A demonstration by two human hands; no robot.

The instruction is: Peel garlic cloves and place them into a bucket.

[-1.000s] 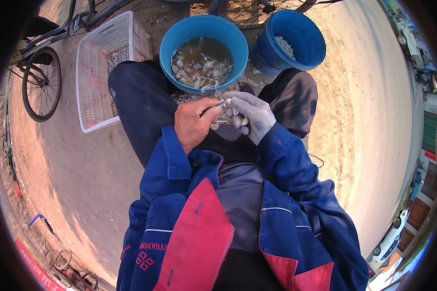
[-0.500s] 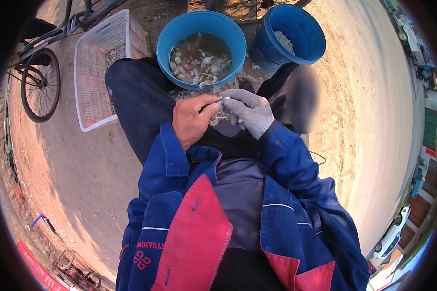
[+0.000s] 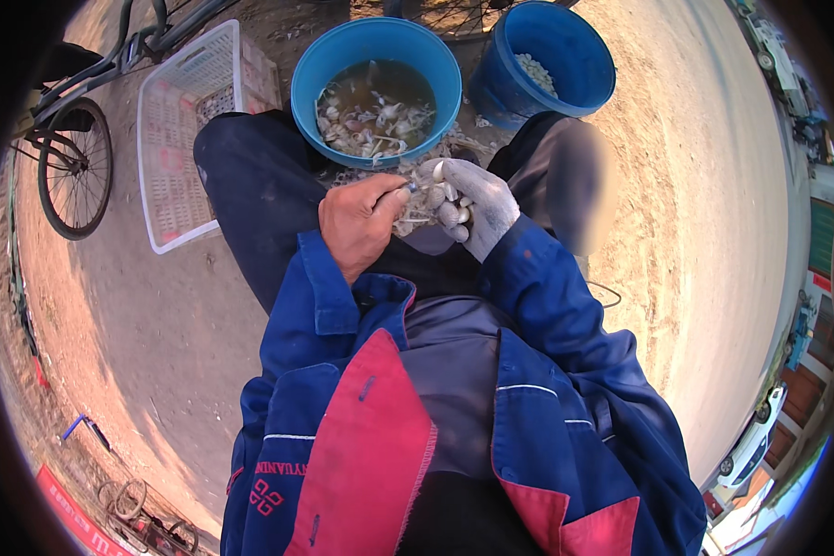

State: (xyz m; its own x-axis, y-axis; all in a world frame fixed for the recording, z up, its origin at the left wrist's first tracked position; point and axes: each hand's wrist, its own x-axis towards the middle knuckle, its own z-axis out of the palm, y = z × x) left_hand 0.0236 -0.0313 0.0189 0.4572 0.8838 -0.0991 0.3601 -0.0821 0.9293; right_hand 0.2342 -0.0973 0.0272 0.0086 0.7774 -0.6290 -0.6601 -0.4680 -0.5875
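My bare left hand (image 3: 354, 227) pinches a small metal tool, perhaps a short blade (image 3: 411, 187), between thumb and forefinger; most of it is hidden. Just to its right, my right hand (image 3: 484, 202) wears a pale grey glove. Its fingers curl around several whitish garlic cloves (image 3: 463, 214), some showing between the fingertips. The two hands are close together above my lap. Beyond them stands a light-blue tub (image 3: 455, 102) of murky water, with garlic and loose skins floating in it.
A darker blue bucket (image 3: 498, 102) at the far right holds pale peeled cloves (image 3: 536, 72). A white plastic crate (image 3: 178, 176) stands left of my knee. Garlic skins litter the ground below my hands. A bicycle wheel (image 3: 75, 169) is at far left; parked vehicles line the right edge.
My hands have drawn slightly apart, the left moving off the right's fingertips. The gloved hand has turned, so the cloves in it now show. The view has shifted a little.
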